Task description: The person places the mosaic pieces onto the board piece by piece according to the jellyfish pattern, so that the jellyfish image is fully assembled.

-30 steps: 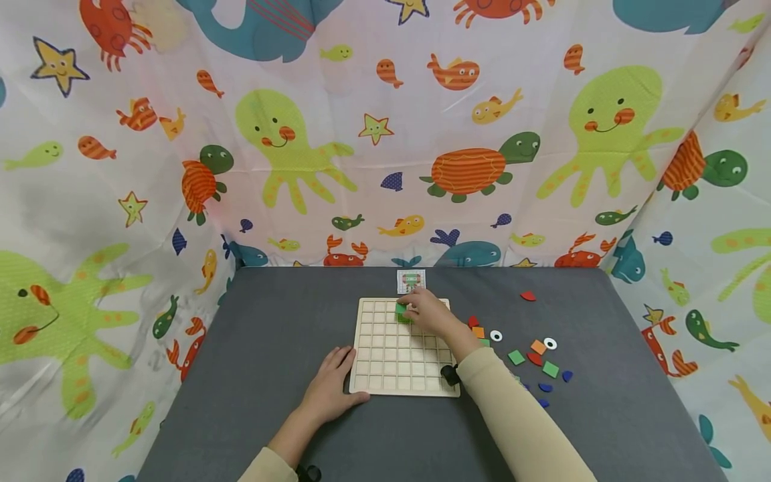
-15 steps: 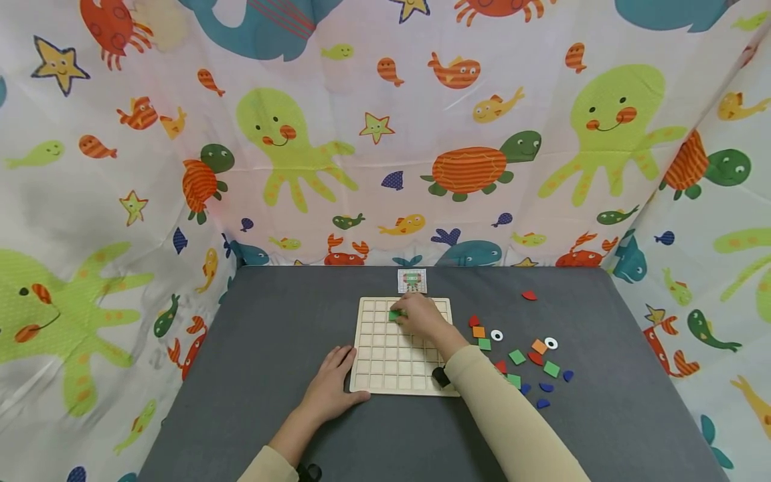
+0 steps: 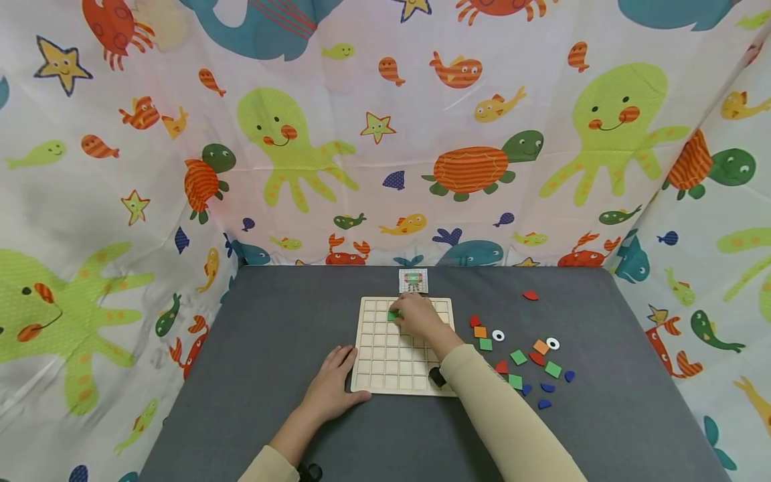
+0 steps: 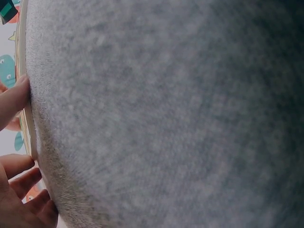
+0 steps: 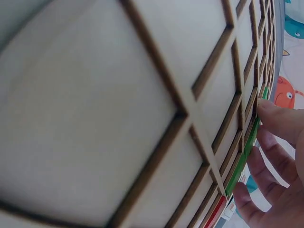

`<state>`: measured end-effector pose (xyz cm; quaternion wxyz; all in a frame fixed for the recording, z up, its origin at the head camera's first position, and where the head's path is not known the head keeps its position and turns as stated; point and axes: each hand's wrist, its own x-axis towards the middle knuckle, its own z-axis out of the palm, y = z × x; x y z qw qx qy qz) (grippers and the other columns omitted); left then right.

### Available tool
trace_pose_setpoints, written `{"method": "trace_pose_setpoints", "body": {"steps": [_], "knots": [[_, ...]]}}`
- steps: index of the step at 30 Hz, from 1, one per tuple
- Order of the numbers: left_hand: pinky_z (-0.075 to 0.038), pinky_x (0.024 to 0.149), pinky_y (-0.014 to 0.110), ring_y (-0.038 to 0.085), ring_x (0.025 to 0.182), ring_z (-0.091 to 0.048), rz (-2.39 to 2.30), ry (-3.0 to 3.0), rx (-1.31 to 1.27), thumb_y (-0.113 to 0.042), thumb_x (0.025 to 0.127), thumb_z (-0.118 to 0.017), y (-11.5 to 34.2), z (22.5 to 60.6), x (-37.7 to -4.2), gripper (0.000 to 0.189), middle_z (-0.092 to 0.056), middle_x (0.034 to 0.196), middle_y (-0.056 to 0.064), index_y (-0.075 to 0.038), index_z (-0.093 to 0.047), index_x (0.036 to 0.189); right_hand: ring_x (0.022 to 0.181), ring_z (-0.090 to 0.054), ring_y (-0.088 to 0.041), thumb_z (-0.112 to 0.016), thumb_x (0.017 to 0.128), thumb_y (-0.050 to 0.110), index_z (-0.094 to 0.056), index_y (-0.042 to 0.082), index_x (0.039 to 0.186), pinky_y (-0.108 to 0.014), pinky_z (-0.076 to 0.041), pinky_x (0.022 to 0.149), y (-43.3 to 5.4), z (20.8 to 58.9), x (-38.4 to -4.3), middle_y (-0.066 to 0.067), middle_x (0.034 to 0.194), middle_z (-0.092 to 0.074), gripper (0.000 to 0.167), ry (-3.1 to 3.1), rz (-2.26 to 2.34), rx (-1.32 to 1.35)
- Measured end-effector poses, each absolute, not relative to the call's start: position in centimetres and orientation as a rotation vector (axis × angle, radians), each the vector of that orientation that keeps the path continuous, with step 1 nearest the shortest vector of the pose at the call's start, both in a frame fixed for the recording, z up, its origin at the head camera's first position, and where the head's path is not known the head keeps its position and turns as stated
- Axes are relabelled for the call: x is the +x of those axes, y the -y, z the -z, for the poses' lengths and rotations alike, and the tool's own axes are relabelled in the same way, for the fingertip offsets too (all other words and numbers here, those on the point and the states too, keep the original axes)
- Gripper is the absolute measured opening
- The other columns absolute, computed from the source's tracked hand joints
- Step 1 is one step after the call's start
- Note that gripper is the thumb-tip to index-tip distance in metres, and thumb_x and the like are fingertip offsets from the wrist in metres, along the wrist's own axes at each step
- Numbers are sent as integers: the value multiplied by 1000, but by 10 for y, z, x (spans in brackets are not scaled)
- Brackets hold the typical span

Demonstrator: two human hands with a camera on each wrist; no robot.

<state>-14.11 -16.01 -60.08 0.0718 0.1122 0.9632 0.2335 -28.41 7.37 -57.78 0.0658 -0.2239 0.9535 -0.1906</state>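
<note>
Head view: the board [image 3: 385,368] lies on the surface [image 3: 289,321]; we see mostly bare cells and judge the filling early, with loose pieces [image 3: 553,369] left over at right. The left hand [image 3: 330,385], fingers loosely extended, holds no piece.
Left wrist view: its thumb and fingertips touch the board's edge.
Right wrist view: the right hand [image 5: 289,194], fingers bent, touches green pieces [image 5: 236,175] beside a red piece [image 5: 216,212]; we cannot tell whether it pinches any.
</note>
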Motion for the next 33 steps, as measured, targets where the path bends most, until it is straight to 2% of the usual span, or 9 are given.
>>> {"method": "trace_pose_setpoints", "body": {"steps": [8,15,18,22,25,29,33], "knots": [[-40,111,57,37,152,-25,-701,-2890,339,-54,78,-83,159,602,-142,101,-36,161,12,-9,-38,157,127,-56,-32,-72,96,25,-72,18,127,-61,-42,104,-78,572,-285,-5,133,-64,32,-2869,641,-652],[-40,111,57,37,152,-24,-698,-2885,328,-54,79,-82,159,601,-141,101,-35,162,12,-9,-37,157,134,-50,-37,-67,99,22,-70,15,128,-69,-34,109,-101,560,-283,-11,139,-61,30,-2874,760,-598],[-39,111,57,37,152,-24,-711,-2883,322,-52,79,-83,159,600,-141,100,-35,162,12,-8,-38,157,133,-51,-36,-68,98,22,-70,16,129,-65,-36,109,-114,553,-281,-11,138,-61,31,-2892,788,-578],[-39,111,58,37,152,-24,-723,-2877,317,-51,79,-83,159,599,-140,100,-35,162,13,-8,-38,157,124,-57,-34,-70,97,21,-70,16,128,-59,-42,106,-134,548,-279,-8,128,-65,32,-2927,828,-552],[-39,111,58,37,152,-24,-720,-2877,316,-51,79,-83,158,598,-140,100,-35,162,13,-8,-37,157,116,-61,-33,-70,97,19,-70,12,129,-55,-49,99,-151,545,-280,-9,124,-65,33,-2952,850,-527],[-38,112,57,37,152,-24,-706,-2880,317,-52,79,-83,157,599,-140,100,-35,162,12,-8,-37,157,109,-62,-31,-70,97,19,-69,11,130,-50,-53,90,-176,544,-282,-10,124,-65,34,-2967,871,-437],[-38,112,58,38,152,-25,-712,-2882,320,-51,79,-84,157,599,-140,100,-36,161,13,-8,-37,157,109,-61,-31,-69,98,20,-68,10,131,-51,-53,89,-200,543,-282,-12,127,-64,35,-2978,890,-333]]}}
